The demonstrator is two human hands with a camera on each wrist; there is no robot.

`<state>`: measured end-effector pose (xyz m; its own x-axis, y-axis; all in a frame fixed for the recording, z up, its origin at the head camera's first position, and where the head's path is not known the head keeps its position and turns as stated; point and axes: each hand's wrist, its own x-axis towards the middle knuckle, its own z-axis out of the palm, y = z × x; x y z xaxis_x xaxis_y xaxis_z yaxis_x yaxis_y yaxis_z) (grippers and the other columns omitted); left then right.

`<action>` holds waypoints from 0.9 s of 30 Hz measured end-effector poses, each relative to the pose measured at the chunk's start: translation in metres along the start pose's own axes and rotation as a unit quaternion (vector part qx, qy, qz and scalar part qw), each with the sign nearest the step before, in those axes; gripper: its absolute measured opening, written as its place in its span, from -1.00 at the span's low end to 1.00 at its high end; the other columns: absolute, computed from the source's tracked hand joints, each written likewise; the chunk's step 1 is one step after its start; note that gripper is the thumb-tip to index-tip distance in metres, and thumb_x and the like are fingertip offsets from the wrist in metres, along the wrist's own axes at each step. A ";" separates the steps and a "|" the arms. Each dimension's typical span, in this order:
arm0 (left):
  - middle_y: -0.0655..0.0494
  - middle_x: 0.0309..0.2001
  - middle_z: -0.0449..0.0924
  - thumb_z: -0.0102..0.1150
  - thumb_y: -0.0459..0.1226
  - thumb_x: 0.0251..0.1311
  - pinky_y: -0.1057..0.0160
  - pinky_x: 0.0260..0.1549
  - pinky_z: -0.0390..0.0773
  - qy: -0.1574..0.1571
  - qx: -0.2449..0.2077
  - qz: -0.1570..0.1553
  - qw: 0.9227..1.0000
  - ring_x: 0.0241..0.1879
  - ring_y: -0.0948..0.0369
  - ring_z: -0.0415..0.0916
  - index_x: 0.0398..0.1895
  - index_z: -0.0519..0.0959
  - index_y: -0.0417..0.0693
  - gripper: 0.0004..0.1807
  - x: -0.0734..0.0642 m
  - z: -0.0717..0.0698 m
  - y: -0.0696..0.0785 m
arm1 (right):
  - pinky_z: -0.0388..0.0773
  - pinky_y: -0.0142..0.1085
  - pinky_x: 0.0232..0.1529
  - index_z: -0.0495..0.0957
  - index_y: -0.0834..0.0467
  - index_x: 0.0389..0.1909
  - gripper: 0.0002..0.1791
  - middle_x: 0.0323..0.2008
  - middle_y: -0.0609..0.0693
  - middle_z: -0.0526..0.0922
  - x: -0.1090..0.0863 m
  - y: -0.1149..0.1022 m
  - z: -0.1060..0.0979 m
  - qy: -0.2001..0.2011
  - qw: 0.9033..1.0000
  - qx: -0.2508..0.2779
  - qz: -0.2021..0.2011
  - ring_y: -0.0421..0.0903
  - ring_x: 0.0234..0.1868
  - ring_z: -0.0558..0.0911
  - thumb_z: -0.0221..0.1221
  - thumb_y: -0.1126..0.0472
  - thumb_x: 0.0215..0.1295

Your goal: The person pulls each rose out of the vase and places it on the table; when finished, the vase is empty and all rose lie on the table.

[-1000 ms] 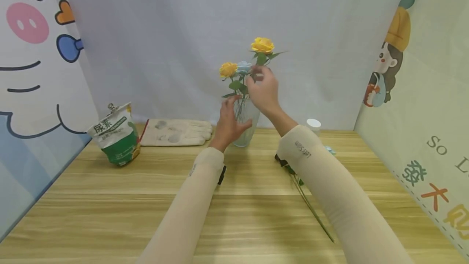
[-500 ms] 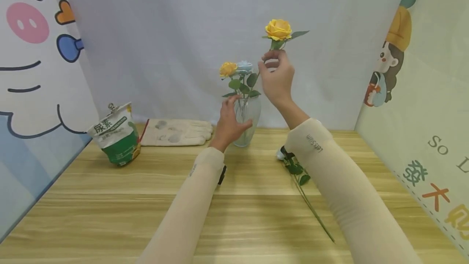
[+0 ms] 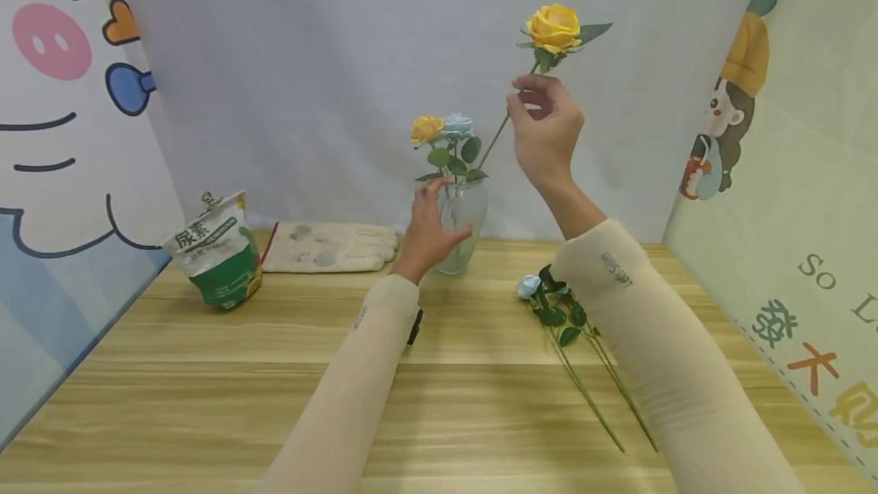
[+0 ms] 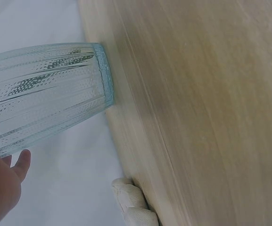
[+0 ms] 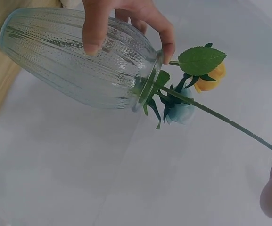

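Observation:
A ribbed clear glass vase (image 3: 475,223) stands upright near the back of the table. My left hand (image 3: 428,226) holds its left side, thumb and fingers spread around the upper part. In it are a yellow rose (image 3: 427,129) and a light blue rose (image 3: 458,125) with green leaves. Up to the right, my right hand (image 3: 547,126) pinches the stem of a taller yellow rose (image 3: 554,29) just under the bloom. That stem (image 5: 220,117) slants down to the vase mouth in the right wrist view. The left wrist view shows the vase base (image 4: 105,75) on the table.
Right of centre lie a pale blue rose (image 3: 528,287) and another long stem (image 3: 620,380) with dark leaves, partly under my right sleeve. A cream work glove (image 3: 329,248) and a clipped green-and-white bag (image 3: 225,261) sit at the back left. A cloth backdrop (image 3: 309,82) hangs behind.
My right hand has moved up and right with the taller yellow rose, drawing more of its stem above the vase. My left hand stays on the vase. More flowers on the table are uncovered.

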<state>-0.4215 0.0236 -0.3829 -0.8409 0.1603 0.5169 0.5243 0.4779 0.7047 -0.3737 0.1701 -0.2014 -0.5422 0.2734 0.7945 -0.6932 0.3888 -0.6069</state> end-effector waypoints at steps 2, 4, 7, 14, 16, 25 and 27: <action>-0.05 0.38 0.10 0.38 -0.07 0.13 -0.10 0.11 0.46 0.001 -0.001 0.000 1.000 0.33 -0.02 0.19 0.43 0.09 0.25 -0.13 0.000 0.001 -0.001 | 0.58 -0.38 -0.09 0.64 0.32 -0.12 -0.81 -0.14 0.09 0.71 0.000 -0.002 -0.003 -0.003 1.000 0.006 -0.005 -0.17 -0.17 0.66 0.27 0.42 0.25; -0.05 0.38 0.11 0.39 -0.07 0.13 -0.10 0.11 0.46 0.001 -0.003 0.001 1.000 0.33 -0.02 0.19 0.43 0.09 0.26 -0.13 0.000 0.001 -0.001 | 0.58 -0.38 -0.08 0.66 0.32 -0.11 -0.80 -0.13 0.12 0.72 -0.001 -0.003 -0.006 -0.004 1.000 0.014 -0.011 -0.18 -0.18 0.66 0.29 0.41 0.24; -0.04 0.38 0.11 0.39 -0.07 0.13 -0.10 0.10 0.47 0.001 -0.003 0.003 1.000 0.33 -0.02 0.19 0.43 0.09 0.27 -0.13 0.000 0.001 -0.001 | 0.59 -0.37 -0.09 0.69 0.32 -0.12 -0.79 -0.14 0.12 0.73 0.001 -0.003 -0.010 0.003 0.999 0.030 -0.019 -0.20 -0.20 0.67 0.32 0.41 0.21; -0.06 0.37 0.11 0.38 -0.07 0.13 -0.11 0.10 0.47 -0.001 -0.004 0.008 1.000 0.33 -0.03 0.19 0.43 0.10 0.23 -0.14 -0.001 0.000 0.003 | 0.59 -0.34 -0.06 0.71 0.30 -0.11 -0.77 -0.15 0.06 0.74 0.008 -0.016 -0.024 0.015 0.998 0.049 -0.046 -0.18 -0.19 0.67 0.34 0.40 0.20; -0.07 0.37 0.11 0.39 -0.08 0.13 -0.10 0.12 0.46 -0.001 -0.003 0.010 1.000 0.33 -0.04 0.19 0.43 0.10 0.22 -0.13 -0.001 -0.001 0.003 | 0.58 -0.34 -0.05 0.71 0.29 -0.10 -0.77 -0.14 0.05 0.74 0.008 -0.022 -0.028 0.011 0.998 0.055 -0.042 -0.16 -0.17 0.67 0.34 0.40 0.20; -0.11 0.35 0.13 0.40 -0.10 0.12 -0.09 0.13 0.45 0.006 -0.001 0.015 1.000 0.31 -0.04 0.22 0.43 0.10 0.20 -0.13 -0.001 -0.002 0.003 | 0.59 -0.38 -0.07 0.68 0.34 -0.14 -0.79 -0.18 0.09 0.74 -0.008 -0.053 -0.044 -0.018 0.996 0.086 -0.027 -0.12 -0.20 0.69 0.32 0.45 0.18; -0.11 0.35 0.13 0.40 -0.11 0.12 -0.09 0.12 0.46 0.007 -0.001 0.014 1.000 0.30 -0.04 0.22 0.43 0.10 0.19 -0.13 -0.001 -0.002 0.003 | 0.60 -0.40 -0.11 0.67 0.36 -0.13 -0.77 -0.19 0.09 0.75 -0.013 -0.051 -0.047 -0.034 0.995 0.086 -0.030 -0.13 -0.23 0.69 0.32 0.46 0.18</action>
<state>-0.4190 0.0233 -0.3809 -0.8240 0.1618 0.5430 0.5479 0.4718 0.6908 -0.3090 0.1886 -0.1796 -0.5236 0.1914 0.8302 -0.7937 0.2446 -0.5570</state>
